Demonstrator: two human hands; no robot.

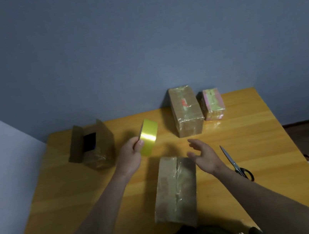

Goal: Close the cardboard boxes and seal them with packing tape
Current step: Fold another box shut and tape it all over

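glossy yellow tape roll (pixel 149 137); matt cardboard box (pixel 175 190), shiny tape; smooth wood table (pixel 254 141).

Nearest cardboard box (pixel 175 190) closed, flaps meeting at centre seam, clear tape already over it, lying lengthwise. From this box: yellow packing tape roll (pixel 148 137) up and to the left, held above the table; open box (pixel 91 145) far left, flaps upright; taped tall box (pixel 186 109) behind; small pink taped box (pixel 213 104) behind, right.
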